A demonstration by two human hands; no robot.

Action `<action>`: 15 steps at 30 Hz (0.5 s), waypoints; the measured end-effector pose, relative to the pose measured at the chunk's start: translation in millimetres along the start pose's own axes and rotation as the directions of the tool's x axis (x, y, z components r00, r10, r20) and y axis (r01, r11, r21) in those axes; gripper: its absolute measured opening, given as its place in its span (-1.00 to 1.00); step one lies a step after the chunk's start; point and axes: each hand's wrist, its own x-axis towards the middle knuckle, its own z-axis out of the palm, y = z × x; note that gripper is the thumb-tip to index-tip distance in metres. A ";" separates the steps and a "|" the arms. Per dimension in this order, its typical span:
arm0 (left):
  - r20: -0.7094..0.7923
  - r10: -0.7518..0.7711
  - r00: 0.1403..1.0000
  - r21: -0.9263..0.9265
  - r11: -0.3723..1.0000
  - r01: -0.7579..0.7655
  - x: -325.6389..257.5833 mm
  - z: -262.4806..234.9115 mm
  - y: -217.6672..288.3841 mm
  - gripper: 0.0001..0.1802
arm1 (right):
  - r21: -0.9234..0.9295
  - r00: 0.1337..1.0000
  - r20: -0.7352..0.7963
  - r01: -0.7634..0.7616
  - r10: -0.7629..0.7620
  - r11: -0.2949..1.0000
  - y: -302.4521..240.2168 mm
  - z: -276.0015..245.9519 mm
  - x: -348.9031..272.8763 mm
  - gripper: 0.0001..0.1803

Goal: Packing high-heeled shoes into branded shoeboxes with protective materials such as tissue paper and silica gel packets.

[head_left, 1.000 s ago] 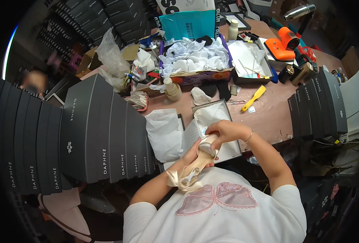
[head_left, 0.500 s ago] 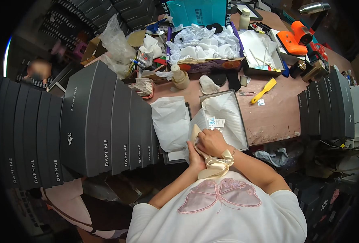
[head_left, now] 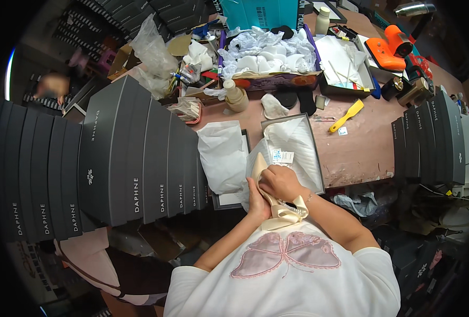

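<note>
A cream pointed-toe shoe (head_left: pixel 259 164) with a satin ribbon bow (head_left: pixel 286 215) is held close to my chest, its toe pointing away from me. My left hand (head_left: pixel 256 201) is closed along its left side. At the shoe's opening, my right hand (head_left: pixel 281 182) has bent fingers reaching in; their tips are hidden, and so is anything they pinch. Just beyond my hands lies an open grey shoe box (head_left: pixel 316 158) lined with white tissue paper (head_left: pixel 292 136). White tags (head_left: pixel 283 157) rest on its paper. Left of it is another box part (head_left: pixel 246 138) with a white sheet (head_left: pixel 219 158) over it.
Stacked dark shoe boxes flank me at left (head_left: pixel 118 158) and right (head_left: pixel 439 132). A yellow-handled brush (head_left: pixel 346 116), a bottle (head_left: pixel 236 96) and a carton of crumpled paper (head_left: pixel 268 83) stand farther back. An orange device (head_left: pixel 387 50) is at far right. Another person (head_left: pixel 53 87) is at far left.
The shoe's toe has tipped up and shows more. My right hand has shifted slightly right and toward me, while my left hand keeps its hold. The view has shifted slightly.
</note>
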 end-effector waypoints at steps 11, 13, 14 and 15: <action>0.029 -0.020 0.999 -0.005 1.000 0.020 -8.1 2.4 -3.4 -0.11 | -0.072 0.997 -0.048 0.054 -0.058 0.996 2.9 19.8 -12.3 -0.84; 0.021 -0.021 1.000 0.003 1.000 0.021 -9.0 -3.1 1.7 -0.12 | 0.021 0.986 -0.144 0.091 -0.087 0.996 1.3 6.9 -21.7 -0.82; 0.026 -0.032 0.999 0.008 0.999 0.032 -5.3 -11.3 4.9 -0.12 | 0.065 0.975 -0.207 0.092 -0.076 0.994 0.8 -8.0 -27.4 -0.82; 0.031 -0.041 0.999 0.011 0.999 0.040 -0.9 -20.5 6.3 -0.12 | 0.110 0.961 -0.269 0.098 -0.065 0.989 4.7 -17.8 -32.2 -0.81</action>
